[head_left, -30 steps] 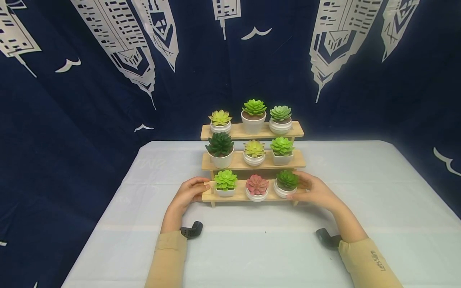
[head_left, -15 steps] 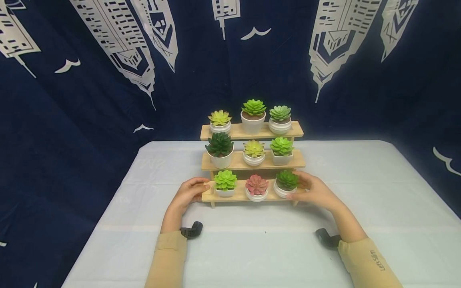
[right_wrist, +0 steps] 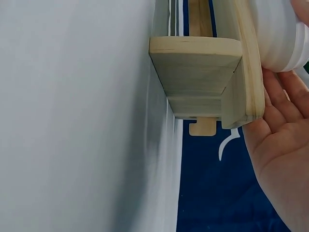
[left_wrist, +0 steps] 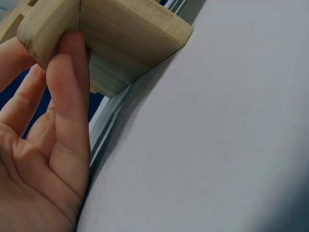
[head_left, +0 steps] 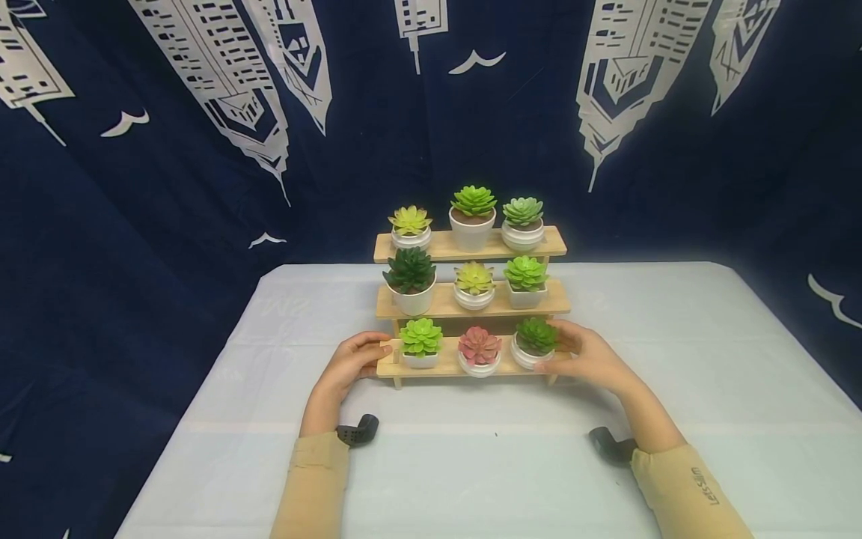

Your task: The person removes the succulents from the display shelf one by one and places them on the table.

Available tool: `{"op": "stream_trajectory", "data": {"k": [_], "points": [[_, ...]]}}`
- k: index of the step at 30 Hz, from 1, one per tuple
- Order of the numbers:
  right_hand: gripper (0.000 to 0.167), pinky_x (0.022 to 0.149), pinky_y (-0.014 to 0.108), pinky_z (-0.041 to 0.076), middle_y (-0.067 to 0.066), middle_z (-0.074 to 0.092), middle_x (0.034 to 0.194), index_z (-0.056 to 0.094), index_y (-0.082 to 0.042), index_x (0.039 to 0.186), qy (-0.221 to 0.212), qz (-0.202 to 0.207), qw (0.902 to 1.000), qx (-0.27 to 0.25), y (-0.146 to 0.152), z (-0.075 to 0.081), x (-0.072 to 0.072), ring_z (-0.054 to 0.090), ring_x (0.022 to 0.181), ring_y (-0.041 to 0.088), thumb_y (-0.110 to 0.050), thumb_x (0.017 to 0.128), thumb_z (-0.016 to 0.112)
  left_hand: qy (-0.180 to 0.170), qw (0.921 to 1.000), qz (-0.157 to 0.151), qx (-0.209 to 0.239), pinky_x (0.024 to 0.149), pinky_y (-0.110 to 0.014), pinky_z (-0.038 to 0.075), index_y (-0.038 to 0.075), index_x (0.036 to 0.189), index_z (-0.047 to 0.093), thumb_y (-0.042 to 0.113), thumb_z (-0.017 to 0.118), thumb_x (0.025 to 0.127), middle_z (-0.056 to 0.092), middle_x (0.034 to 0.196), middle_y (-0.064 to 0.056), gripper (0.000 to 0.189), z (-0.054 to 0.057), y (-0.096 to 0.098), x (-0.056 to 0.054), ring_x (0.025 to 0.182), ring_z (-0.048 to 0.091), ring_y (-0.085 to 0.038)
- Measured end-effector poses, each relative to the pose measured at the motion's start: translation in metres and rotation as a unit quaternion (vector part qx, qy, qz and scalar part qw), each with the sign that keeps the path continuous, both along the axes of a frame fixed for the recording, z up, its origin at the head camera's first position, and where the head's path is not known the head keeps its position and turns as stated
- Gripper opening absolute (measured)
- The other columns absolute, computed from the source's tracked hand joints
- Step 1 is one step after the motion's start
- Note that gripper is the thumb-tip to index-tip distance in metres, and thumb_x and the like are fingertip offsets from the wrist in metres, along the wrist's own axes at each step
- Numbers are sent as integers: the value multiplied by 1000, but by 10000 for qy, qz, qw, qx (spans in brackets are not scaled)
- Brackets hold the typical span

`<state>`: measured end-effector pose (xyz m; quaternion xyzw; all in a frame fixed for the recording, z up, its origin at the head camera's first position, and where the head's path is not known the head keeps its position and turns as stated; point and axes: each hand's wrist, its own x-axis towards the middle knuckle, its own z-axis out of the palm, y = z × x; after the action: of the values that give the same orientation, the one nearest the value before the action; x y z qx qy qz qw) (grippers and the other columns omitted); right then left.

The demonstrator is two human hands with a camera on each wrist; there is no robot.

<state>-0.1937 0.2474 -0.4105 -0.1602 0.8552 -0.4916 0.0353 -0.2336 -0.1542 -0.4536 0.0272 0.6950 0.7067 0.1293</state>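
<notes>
A three-tier wooden plant stand (head_left: 444,370) bears small succulents in white pots. At the left end of its lowest board, my left hand (head_left: 346,361) grips the wood; in the left wrist view, fingers (left_wrist: 67,92) reach under the board's end. On the right, my right hand (head_left: 592,359) holds the dark green succulent (head_left: 536,338) by its pot, thumb in front and fingers behind. That white pot (right_wrist: 275,34) sits at the board's end in the right wrist view. Between the hands stand a bright green succulent (head_left: 421,338) and a pink succulent (head_left: 480,347).
The middle tier carries a tall dark green succulent (head_left: 411,273), a yellow-green one (head_left: 474,279) and a light green one (head_left: 526,275). Three more stand on the top tier (head_left: 441,245). A white cloth (head_left: 471,464) covers the table. Behind hangs a navy curtain (head_left: 431,135) with white prints.
</notes>
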Motion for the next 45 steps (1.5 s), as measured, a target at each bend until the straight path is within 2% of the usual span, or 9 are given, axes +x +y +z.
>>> {"op": "stream_trajectory", "data": {"k": [10, 14, 28, 31, 35, 37, 43, 45], "points": [[76, 97, 54, 37, 25, 50, 130, 42, 7, 134, 38, -102, 9999, -53, 4, -2, -2, 48, 118, 43, -19, 74, 81, -41, 10000, 26, -4, 65, -28, 53, -2, 120, 56, 8, 63, 87, 65, 97, -3, 35, 0, -1, 0, 74, 63, -15], [75, 97, 54, 38, 23, 50, 131, 43, 4, 134, 47, -178, 9998, -40, 9, -3, -2, 48, 118, 43, -20, 74, 81, -24, 10000, -5, -13, 65, -28, 53, -2, 120, 56, 8, 63, 88, 64, 97, -3, 35, 0, -1, 0, 74, 63, -15], [69, 97, 51, 38, 21, 52, 128, 45, 4, 132, 280, -323, 9991, 64, 25, 8, 1, 49, 117, 39, -18, 76, 80, -31, 10000, 23, -66, 65, -28, 53, -1, 120, 57, 9, 64, 87, 64, 97, -3, 35, 0, -1, 0, 75, 63, -16], [69, 98, 44, 40, 20, 52, 129, 45, 4, 132, 294, -355, 9989, 86, 28, 11, 2, 49, 118, 38, -17, 76, 79, -31, 10000, 22, -70, 65, -28, 53, -1, 120, 57, 9, 64, 87, 63, 97, -3, 35, 0, -1, 0, 74, 63, -16], [67, 93, 20, 41, 20, 52, 128, 46, 5, 131, 342, -422, 9985, 111, 32, 14, 4, 49, 118, 37, -17, 77, 79, -30, 10000, 23, -64, 65, -28, 53, -1, 120, 57, 9, 64, 87, 64, 97, -3, 35, 0, -1, 0, 74, 63, -16], [66, 89, 12, 39, 21, 52, 128, 46, 5, 130, 380, -456, 9982, 103, 34, 15, 5, 49, 117, 38, -16, 77, 79, -27, 10000, 21, -62, 65, -28, 53, -1, 120, 57, 9, 64, 87, 64, 98, -3, 36, 0, -1, 0, 75, 63, -16], [66, 86, 10, 39, 23, 51, 129, 45, 7, 131, 434, -487, 9978, 115, 39, 18, 6, 50, 116, 39, -14, 78, 78, -32, 10000, 18, -51, 65, -28, 53, -2, 121, 56, 9, 64, 87, 64, 99, -4, 36, 1, -1, 0, 75, 63, -16], [65, 86, 10, 39, 23, 51, 129, 45, 7, 131, 470, -492, 9976, 121, 39, 19, 7, 53, 114, 27, -14, 78, 77, -32, 10000, 17, -45, 65, -28, 53, -2, 121, 56, 9, 64, 87, 64, 99, -4, 36, 0, -1, 0, 75, 63, -16]]}}
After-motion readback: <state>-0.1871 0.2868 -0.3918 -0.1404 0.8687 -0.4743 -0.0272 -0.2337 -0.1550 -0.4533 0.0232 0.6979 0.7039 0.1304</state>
